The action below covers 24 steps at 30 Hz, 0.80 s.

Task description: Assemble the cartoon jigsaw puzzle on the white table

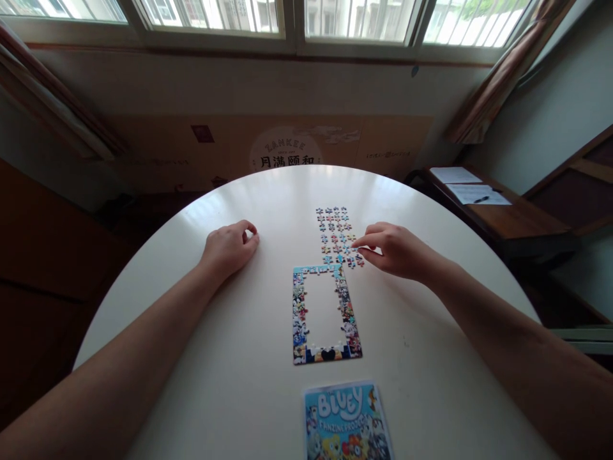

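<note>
My left hand (230, 248) rests on the left part of the table, fingers curled into a loose fist, with no object visible in it. Among the lower rows of loose puzzle pieces (335, 239), the thumb and index finger of my right hand (390, 249) close around a small puzzle piece (355, 250). Its edges are partly hidden by the fingertips. Just below those rows lies a puzzle frame (299, 316), its border joined all round and its middle showing bare tabletop. One blue piece (340, 259) touches the frame's top edge.
A blue picture sheet or case lettered "Bluey" (347, 421) lies at the near edge of the round white table (230, 390). To the right, a wooden side table (531, 217) holds papers (472, 193) and a pen (481, 199). Windows and a printed cardboard panel (158, 144) stand beyond.
</note>
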Available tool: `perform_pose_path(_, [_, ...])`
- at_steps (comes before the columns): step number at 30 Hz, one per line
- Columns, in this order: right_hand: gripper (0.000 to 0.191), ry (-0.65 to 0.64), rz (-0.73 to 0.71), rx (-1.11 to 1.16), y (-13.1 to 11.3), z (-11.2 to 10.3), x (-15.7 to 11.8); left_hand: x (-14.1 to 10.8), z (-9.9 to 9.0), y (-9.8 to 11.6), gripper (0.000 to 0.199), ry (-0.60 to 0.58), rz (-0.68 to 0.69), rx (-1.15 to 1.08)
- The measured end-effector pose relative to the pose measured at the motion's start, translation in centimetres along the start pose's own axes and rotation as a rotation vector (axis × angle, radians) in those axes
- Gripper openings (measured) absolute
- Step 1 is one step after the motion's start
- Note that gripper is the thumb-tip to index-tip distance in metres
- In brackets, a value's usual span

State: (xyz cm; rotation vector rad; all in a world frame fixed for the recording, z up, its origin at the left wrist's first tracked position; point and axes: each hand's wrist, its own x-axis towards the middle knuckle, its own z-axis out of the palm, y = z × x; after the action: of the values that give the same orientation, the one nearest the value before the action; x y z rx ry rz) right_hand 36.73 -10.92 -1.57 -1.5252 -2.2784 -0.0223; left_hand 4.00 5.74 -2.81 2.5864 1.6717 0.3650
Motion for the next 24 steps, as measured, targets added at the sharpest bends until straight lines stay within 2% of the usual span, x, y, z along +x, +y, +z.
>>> perform_pose_path(5, [0.021,-0.02,0.008,0.006,-0.7,-0.1,0.0,0.0,-0.1,0.0,0.026,-0.001,0.008,0.003])
perform_pose_path(13, [0.022,-0.053,-0.03,0.023,-2.0,0.9,0.3,0.0,-0.1,-0.2,0.026,-0.004,0.004,-0.002])
perform_pose_path(17, [0.023,-0.056,-0.024,0.036,-2.0,1.2,0.4,0.0,-0.2,-0.3,0.024,0.014,0.045,-0.014])
perform_pose_path(20, [0.022,-0.066,-0.026,0.054,-2.1,1.3,0.4,-0.7,-0.6,0.4,0.022,0.07,0.145,-0.074])
perform_pose_path(22, [0.021,-0.063,-0.022,0.053,-2.1,1.3,0.5,-1.6,-1.1,1.5,0.022,0.087,0.29,-0.127])
perform_pose_path(24, [0.02,-0.06,-0.019,0.038,-2.1,1.3,0.5,-2.6,-1.6,2.9,0.022,0.048,0.481,-0.174])
